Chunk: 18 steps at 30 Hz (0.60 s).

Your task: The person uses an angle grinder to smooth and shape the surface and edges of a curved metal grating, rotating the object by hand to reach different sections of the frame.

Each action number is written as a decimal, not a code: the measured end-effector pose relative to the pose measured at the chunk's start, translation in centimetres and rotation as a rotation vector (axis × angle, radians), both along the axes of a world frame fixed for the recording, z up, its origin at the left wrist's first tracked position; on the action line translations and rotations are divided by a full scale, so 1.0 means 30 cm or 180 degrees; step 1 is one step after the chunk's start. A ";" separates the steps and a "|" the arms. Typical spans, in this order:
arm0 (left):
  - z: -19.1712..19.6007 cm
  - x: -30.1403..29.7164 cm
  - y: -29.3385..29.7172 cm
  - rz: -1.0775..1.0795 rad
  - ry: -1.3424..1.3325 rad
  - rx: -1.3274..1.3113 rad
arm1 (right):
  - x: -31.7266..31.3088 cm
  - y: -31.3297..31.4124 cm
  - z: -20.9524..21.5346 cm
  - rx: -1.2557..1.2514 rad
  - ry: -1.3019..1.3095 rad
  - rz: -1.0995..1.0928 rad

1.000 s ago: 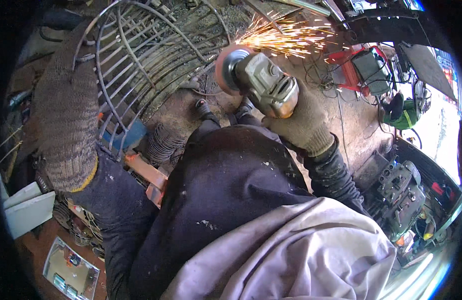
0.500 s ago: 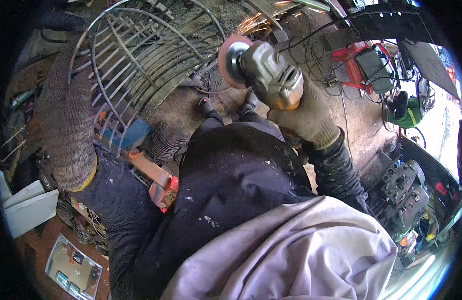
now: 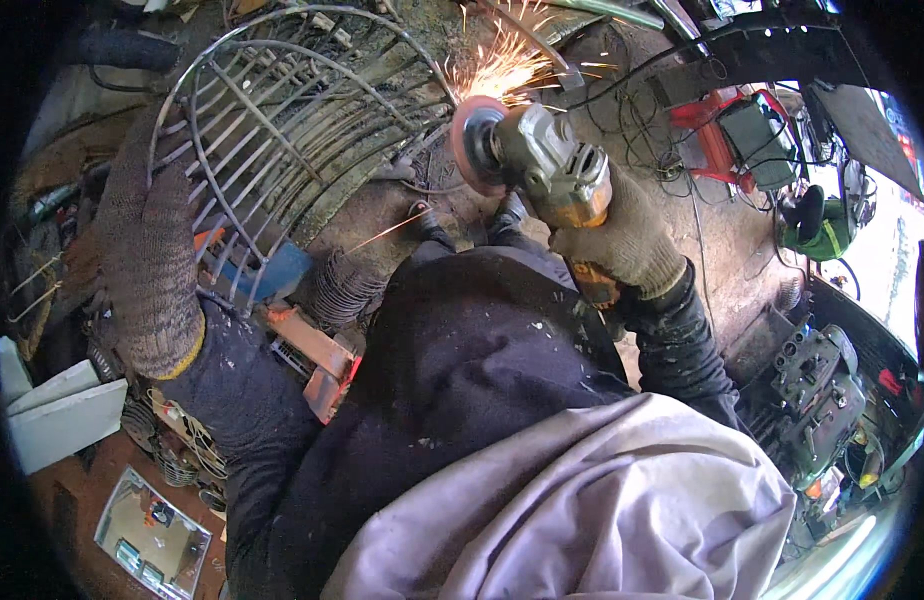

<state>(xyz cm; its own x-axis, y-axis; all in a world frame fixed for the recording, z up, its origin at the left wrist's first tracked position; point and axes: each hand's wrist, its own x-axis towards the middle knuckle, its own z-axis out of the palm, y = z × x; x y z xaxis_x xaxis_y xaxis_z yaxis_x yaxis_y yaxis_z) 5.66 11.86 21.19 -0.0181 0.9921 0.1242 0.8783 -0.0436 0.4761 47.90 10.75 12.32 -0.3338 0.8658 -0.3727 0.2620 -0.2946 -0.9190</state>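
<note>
My right hand [image 3: 622, 230], in a knitted work glove, is closed round an angle grinder [image 3: 567, 165] with a grey metal head and a yellow body. Its reddish disc [image 3: 479, 145] meets the right rim of a round, cage-like frame of metal bars [image 3: 282, 160], and bright sparks [image 3: 512, 62] fly off beyond it. At the frame's left rim my left hand [image 3: 147, 240], gloved in brownish knit with a yellow cuff edge, grips the metal; its fingertips are partly hidden.
Below the frame lie a blue object [image 3: 277, 268], an orange metal piece [image 3: 307, 340] and coiled wire [image 3: 344, 292]. Cables cross the floor on the right, near a red-framed machine [image 3: 732, 135]. A dark engine-like block [image 3: 812, 390] stands lower right, white boards [image 3: 62, 400] at the left.
The grinder has shifted slightly right and down with my right hand. Sparks have grown into a larger, brighter spray. The frame and my left hand have moved slightly right in view.
</note>
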 end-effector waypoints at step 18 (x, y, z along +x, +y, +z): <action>-0.002 0.027 -0.014 0.0136 -0.0292 0.0093 | -0.021 -0.041 -0.012 0.0674 -0.1098 0.0219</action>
